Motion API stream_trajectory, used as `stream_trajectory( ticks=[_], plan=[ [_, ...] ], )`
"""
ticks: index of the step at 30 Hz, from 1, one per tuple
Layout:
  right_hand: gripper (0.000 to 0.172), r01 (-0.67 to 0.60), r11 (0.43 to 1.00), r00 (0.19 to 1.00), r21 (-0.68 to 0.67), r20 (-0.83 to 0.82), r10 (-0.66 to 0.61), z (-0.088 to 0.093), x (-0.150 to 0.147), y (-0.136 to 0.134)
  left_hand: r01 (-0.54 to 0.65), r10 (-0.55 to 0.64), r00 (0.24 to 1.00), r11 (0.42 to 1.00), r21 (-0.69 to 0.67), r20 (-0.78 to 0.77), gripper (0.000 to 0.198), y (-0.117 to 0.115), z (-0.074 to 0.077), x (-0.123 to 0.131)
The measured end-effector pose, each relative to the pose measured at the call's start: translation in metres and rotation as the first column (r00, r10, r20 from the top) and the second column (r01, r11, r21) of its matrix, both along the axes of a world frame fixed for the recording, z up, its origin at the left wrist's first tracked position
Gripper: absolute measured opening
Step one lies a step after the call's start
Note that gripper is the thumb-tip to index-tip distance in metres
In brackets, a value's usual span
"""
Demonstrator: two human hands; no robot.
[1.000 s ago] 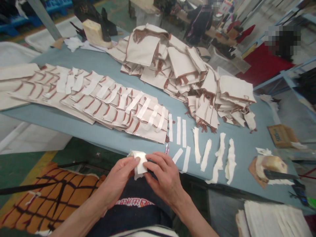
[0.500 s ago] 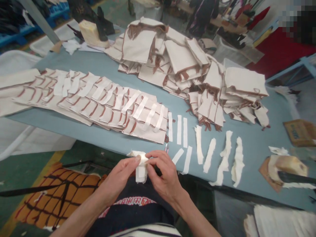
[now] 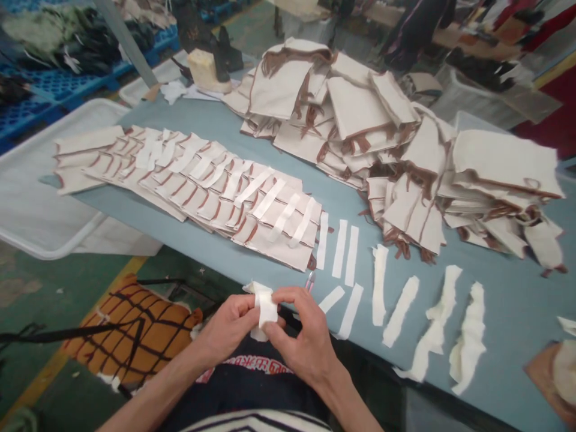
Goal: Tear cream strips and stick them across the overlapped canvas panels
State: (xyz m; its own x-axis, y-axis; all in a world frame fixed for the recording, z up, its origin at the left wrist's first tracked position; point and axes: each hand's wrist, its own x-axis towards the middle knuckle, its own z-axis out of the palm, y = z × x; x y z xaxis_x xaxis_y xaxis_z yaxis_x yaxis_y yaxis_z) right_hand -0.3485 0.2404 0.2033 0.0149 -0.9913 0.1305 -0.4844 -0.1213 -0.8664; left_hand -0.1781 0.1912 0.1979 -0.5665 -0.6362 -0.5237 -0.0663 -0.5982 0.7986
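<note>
Just off the table's front edge, both of my hands are closed on a folded white fabric strip [image 3: 268, 307]. My left hand [image 3: 234, 321] pinches its left side. Thumb and fingers of my right hand [image 3: 306, 327] grip the right side, top and bottom. Close by on the table lies a small pair of snips [image 3: 310, 281]. Flat white strips [image 3: 339, 249] and rougher, crumpled cream strips [image 3: 400, 311] are spread to the right of my hands. Beyond, overlapping rows of cream fabric pieces with brown edging [image 3: 234, 198] have white strips laid across them.
A large heap of cream pieces with brown trim [image 3: 360, 108] covers the back of the blue-grey table [image 3: 198, 120]. White bins [image 3: 58, 180] stand at the left. An orange cushion with black straps [image 3: 135, 336] is below the table's front edge. A yellow block [image 3: 202, 69] sits at the back.
The view has shifted left, so things on the table appear further right. The strip in my hands, which hung down with a tail, is now turned and folded more compactly.
</note>
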Motion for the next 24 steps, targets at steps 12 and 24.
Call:
stream_trajectory(
  ticks=[12, 24],
  plan=[
    [0.030, -0.184, 0.970, 0.967, -0.161, -0.205, 0.149, -0.016, -0.002, -0.010, -0.183, 0.183, 0.983, 0.977, 0.106, 0.013, 0.036, 0.018, -0.012, -0.004],
    [0.020, 0.022, 0.999, 0.998, 0.033, 0.052, -0.023, -0.016, -0.023, -0.005, 0.081, -0.078, 0.992, 0.996, -0.023, 0.098, 0.059, 0.035, -0.009, -0.006]
  ],
)
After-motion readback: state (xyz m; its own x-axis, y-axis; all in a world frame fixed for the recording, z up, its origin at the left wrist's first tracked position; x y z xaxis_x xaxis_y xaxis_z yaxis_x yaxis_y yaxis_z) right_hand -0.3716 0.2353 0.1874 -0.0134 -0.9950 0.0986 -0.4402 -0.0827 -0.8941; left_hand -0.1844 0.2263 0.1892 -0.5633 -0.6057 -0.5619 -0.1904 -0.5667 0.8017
